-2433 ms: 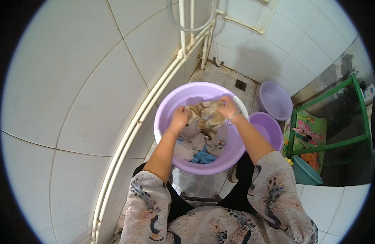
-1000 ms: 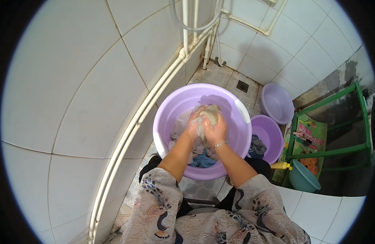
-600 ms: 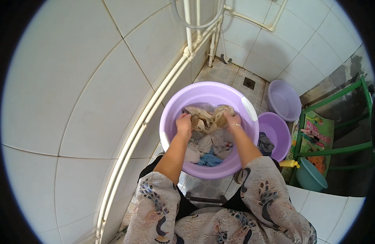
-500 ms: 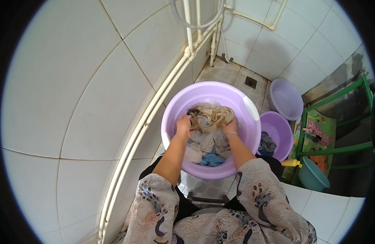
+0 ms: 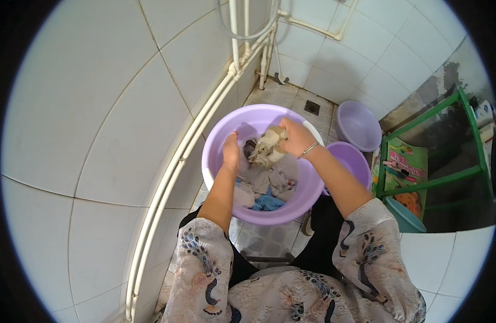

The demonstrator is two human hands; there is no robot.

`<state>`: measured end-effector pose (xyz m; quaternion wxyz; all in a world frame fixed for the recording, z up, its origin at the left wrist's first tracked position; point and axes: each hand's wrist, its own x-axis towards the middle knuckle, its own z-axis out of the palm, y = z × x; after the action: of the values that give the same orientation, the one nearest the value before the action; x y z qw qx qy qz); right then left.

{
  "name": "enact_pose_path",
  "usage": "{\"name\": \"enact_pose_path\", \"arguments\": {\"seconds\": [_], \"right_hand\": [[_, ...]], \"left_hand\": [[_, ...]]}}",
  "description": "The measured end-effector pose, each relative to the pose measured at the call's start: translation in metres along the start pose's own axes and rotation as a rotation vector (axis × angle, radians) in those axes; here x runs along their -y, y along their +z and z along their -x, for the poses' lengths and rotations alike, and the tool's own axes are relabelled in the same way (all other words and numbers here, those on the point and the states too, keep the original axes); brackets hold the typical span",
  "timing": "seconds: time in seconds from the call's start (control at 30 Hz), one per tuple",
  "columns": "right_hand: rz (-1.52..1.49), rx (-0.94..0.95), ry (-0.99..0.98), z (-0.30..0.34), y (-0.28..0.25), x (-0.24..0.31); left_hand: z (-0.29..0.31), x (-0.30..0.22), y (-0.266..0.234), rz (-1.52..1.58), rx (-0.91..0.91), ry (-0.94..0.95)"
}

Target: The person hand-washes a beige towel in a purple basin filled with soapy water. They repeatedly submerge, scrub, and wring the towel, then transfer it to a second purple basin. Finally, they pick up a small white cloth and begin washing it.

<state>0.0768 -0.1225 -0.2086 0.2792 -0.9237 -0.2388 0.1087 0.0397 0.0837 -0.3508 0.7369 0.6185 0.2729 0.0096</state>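
Observation:
A large lavender basin (image 5: 269,217) stands in front of me, holding wet clothes in water. My right hand (image 5: 297,138), with a bracelet on its wrist, grips a bunched beige cloth (image 5: 268,148) and holds it up near the far right side of the basin. Along the basin's left inner side is my left hand (image 5: 231,152); its fingers are stretched out and hold nothing. Below the hands lie greyish clothes (image 5: 283,184) and, closest to me, a blue cloth (image 5: 268,202). A small dark piece (image 5: 249,148) shows beside the beige cloth.
To the right stand a smaller purple basin (image 5: 358,161), a pale lavender basin (image 5: 359,126) and a teal basin (image 5: 404,216). A green frame (image 5: 431,185) is beyond them. Pipes (image 5: 205,119) run along the tiled left wall. A floor drain (image 5: 311,107) lies behind the large basin.
My right hand has risen and moved toward the far side, lifting the beige cloth. My left hand has let go of the cloth and straightened its fingers. The view has shifted slightly.

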Motion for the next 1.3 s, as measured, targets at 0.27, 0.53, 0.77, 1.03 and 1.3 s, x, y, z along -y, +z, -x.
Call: {"name": "enact_pose_path", "arguments": {"seconds": [0.27,0.53,0.77,1.03,1.3], "right_hand": [[-0.397,-0.213,-0.164,0.014,-0.056,0.027],[-0.961,-0.426,-0.188,0.018,-0.075,0.046],[-1.374,-0.667,0.029,-0.019,-0.058,0.030],[-1.329,-0.758,0.412,-0.046,0.034,-0.065],[-0.088,-0.086,0.459,-0.025,0.096,-0.119]], "left_hand": [[0.036,-0.033,0.020,-0.099,0.308,0.066],[0.022,-0.007,0.031,0.196,0.468,-0.122],[0.048,-0.015,0.042,0.454,0.539,-0.302],[0.023,-0.002,0.023,-0.336,0.372,-0.389],[0.013,0.020,0.024,-1.419,0.223,0.184]]}}
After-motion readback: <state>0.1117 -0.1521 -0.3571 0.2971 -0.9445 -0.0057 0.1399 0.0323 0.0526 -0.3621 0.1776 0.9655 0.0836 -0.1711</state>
